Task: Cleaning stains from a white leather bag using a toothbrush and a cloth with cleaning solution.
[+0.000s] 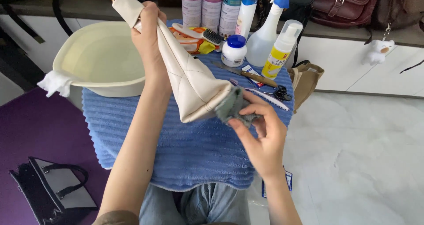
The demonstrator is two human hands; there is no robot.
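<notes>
Left hand (pixel 148 39): fingers wrapped tight around the upper end of a cream quilted bag (pixel 187 77), holding it raised and tilted above the blue ribbed towel (pixel 185 150) that covers the work surface. The bag's lower corner points down toward the middle of the towel.

Right hand (pixel 260 136): fingertips pinched on a small grey cloth (pixel 234 108), which is pressed against the bag's lower corner.

At the towel's far-left corner: a pale yellow basin (pixel 97 59), with a white rag (pixel 55 82) draped over its left rim.

Along the towel's far edge, left to right: a brush (pixel 201 32) lying on an orange packet, three tall bottles (pixel 212 6), a small white jar with a blue lid (pixel 234 50), a clear spray bottle (pixel 265 37), a pump bottle with a yellow label (pixel 280 48). Just in front of these lie a wooden-handled tool (pixel 247 74) and black scissors (pixel 280 93), near the towel's right edge.

On the purple mat at lower left: a black and grey handbag (pixel 53 192). Far right shelf: a dark red leather bag (pixel 342 6).
</notes>
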